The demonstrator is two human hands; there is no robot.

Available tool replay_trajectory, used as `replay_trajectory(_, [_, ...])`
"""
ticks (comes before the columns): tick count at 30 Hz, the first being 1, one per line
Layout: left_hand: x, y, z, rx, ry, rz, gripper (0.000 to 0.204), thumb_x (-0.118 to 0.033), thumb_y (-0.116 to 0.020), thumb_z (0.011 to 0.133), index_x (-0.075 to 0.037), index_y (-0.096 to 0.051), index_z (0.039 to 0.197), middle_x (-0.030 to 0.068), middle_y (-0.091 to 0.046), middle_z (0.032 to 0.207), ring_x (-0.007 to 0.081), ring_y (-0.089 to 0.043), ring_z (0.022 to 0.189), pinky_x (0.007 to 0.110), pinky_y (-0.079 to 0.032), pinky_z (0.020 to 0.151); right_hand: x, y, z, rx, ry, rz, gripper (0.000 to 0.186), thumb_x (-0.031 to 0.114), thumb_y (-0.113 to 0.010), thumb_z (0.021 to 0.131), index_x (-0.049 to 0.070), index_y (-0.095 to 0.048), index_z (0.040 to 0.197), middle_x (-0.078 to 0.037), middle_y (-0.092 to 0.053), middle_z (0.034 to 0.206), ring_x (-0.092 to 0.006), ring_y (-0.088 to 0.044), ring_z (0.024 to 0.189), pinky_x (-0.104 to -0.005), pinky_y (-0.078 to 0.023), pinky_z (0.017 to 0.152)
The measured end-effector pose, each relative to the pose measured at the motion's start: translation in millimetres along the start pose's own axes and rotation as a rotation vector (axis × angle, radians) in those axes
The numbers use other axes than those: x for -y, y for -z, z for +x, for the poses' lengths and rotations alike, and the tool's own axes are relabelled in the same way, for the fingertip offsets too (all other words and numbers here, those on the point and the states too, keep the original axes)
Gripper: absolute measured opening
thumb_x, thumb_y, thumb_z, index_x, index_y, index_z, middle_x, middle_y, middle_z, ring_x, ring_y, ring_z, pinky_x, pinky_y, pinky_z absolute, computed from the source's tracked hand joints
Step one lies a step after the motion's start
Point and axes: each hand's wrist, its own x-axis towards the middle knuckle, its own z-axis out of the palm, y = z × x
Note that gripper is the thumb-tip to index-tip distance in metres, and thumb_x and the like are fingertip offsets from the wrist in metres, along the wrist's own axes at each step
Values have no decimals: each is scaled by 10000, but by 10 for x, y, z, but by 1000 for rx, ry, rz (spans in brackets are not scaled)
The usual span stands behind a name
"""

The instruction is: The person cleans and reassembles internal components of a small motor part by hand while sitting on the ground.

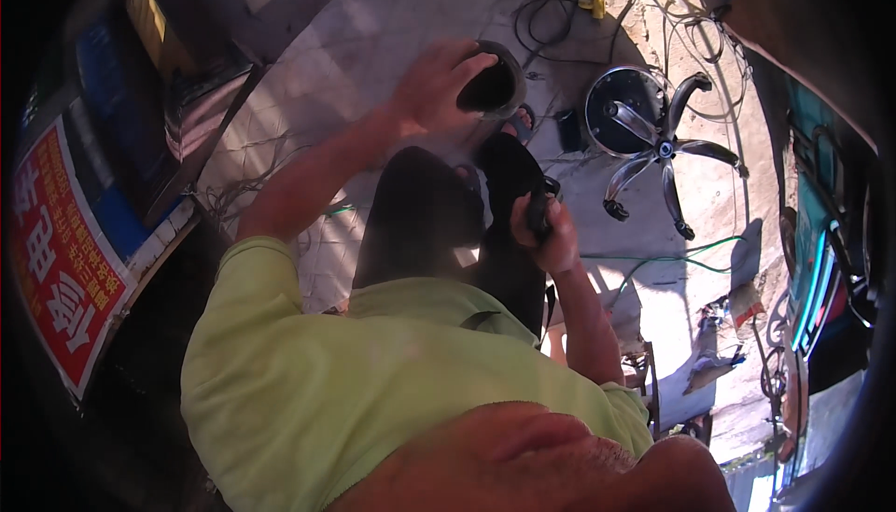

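The floor (345,36) is the largest thing here, pale and crossed by shadows. Above it the person wears a yellow-green shirt (392,353) and dark trousers (411,218). At the far left stands a red sign (70,251) with white and yellow lettering. On the right, a shiny chair base (665,149) with five legs lies beside a dark round disc (611,92), and its legs partly overlap it. Black cables (551,8) are in loops near the top. The left hand (434,87) reaches forward, its grip clamped on the left side of a round dark thing (487,92) with a greyish rim, beyond the knees. The right hand (553,237) is near the right thigh, its grip closed around a black handheld thing (539,209); its exact kind I cannot tell. Smallest is a yellow connector (595,6) among the cables.
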Motion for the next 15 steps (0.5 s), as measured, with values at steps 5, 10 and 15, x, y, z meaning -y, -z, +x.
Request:
replay_trajectory(5, [511, 58, 690, 124, -81, 34, 857, -240, -914, 657, -138, -540, 1421, 147, -560, 1379, 389, -530, 1256, 484, -435, 1074, 514, -228, 548, 83, 158, 80, 628, 674, -534, 944, 50, -604, 954, -35, -519, 718, -115, -407, 521, -275, -285, 488])
replay_trajectory(10, [1222, -344, 1487, 238, -143, 67, 883, -247, -926, 619, -175, -539, 1409, 113, -538, 1359, 370, -539, 1233, 482, -488, 1017, 847, -156, 1215, -37, 208, 127, 632, 672, -543, 939, 41, -585, 948, -39, -517, 740, -112, -408, 524, -268, -280, 487])
replay_trajectory(15, [2213, -1119, 2049, 279, -276, -24, 881, -244, -927, 617, -198, -542, 1408, 111, -543, 1309, 363, -533, 1218, 477, -494, 1016, 926, 174, 1968, -153, 252, 231, 634, 670, -539, 939, 37, -578, 926, -36, -495, 732, -110, -375, 531, -261, -271, 504])
